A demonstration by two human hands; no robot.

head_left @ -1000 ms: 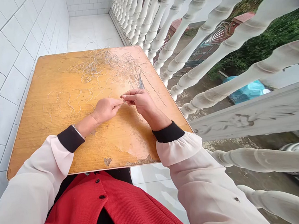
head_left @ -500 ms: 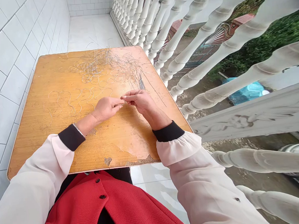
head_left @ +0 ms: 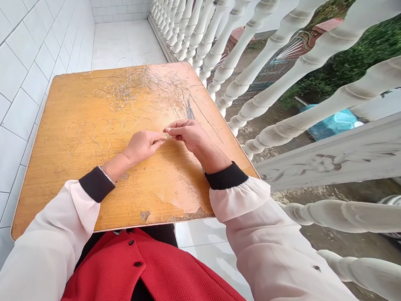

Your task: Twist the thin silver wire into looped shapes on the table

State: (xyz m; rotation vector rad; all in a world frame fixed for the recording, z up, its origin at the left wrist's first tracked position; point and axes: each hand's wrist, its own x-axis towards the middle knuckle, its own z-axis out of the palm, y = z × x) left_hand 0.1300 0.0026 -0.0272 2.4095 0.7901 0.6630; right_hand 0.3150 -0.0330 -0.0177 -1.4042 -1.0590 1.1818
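Above the middle of the table, my left hand [head_left: 143,145] and my right hand [head_left: 188,134] meet fingertip to fingertip. Both are closed in a pinch on a short piece of thin wire [head_left: 166,136], most of it hidden by the fingers. Curved wire pieces [head_left: 96,137] lie in a loose row left of and beyond my left hand. Just past my right hand rests a bundle of straight dark wires [head_left: 189,110]. A tangled heap of thin curled wire [head_left: 135,87] covers part of the far side.
The wooden table [head_left: 67,195] has a worn, peeling surface and a chipped near edge. A white balustrade [head_left: 252,101] runs close along the right side. On the left stands a white tiled wall [head_left: 8,83]. A few single long wires [head_left: 209,120] lie near the right edge.
My hands stay almost in place, fingertips still together; the fingers have shifted only very slightly. The wires on the table have not moved.
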